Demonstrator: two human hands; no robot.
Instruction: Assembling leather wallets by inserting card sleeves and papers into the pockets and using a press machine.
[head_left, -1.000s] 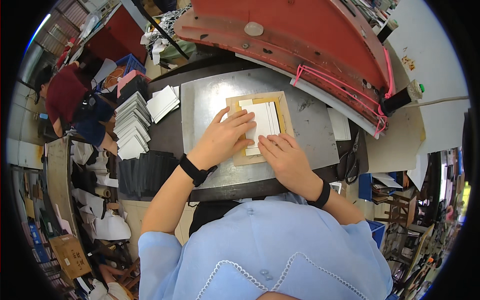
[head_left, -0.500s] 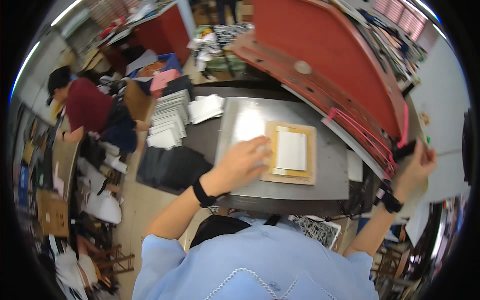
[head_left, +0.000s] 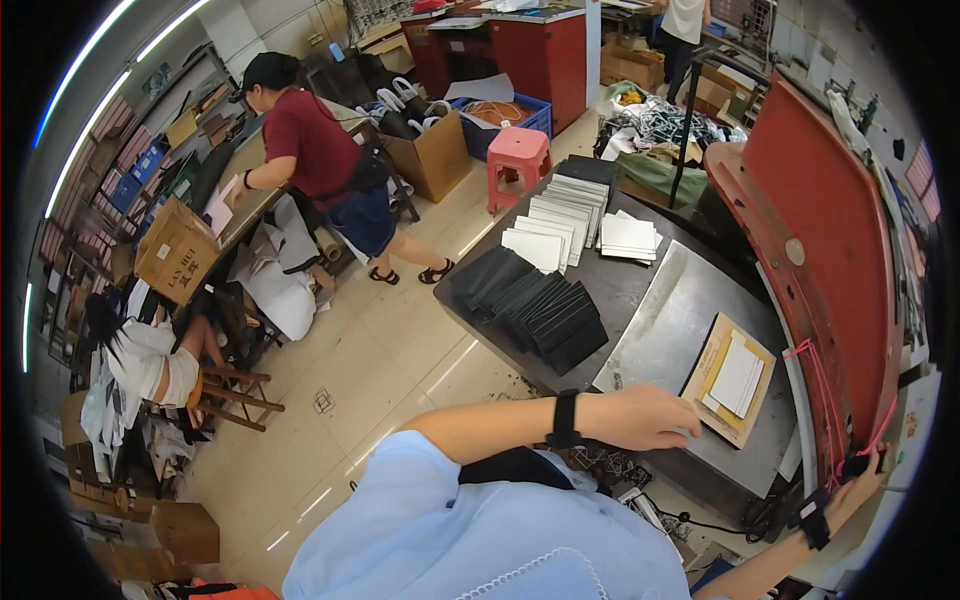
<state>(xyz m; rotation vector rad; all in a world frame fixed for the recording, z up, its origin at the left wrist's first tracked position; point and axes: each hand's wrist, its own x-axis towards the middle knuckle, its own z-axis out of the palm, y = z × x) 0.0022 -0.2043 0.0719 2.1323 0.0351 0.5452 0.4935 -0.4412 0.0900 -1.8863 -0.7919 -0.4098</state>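
Note:
My left hand [head_left: 645,418] hovers over the near edge of the grey metal plate [head_left: 650,345], fingers loosely stretched and nothing in them. Close to its fingertips lies a wooden board [head_left: 722,425] with a yellow frame [head_left: 722,385] on it. A white rectangular piece [head_left: 738,376] rests on that frame. At the far right my right hand [head_left: 858,488] is closed around a black handle [head_left: 856,465] beside the raised red machine head [head_left: 835,200]. Pink cord [head_left: 818,375] is strung along the head's lower side.
Black sheets [head_left: 535,305] lie fanned on the dark table, with white stacks [head_left: 560,222] behind them. Past the table stand a pink stool [head_left: 518,165] and a blue crate [head_left: 515,120]. A person in a dark red shirt [head_left: 312,140] works at a bench on the left.
The view has swung left, so table and machine sit farther right. My left hand has drawn back from the wooden board toward the plate's near edge. My right hand stays at the handle.

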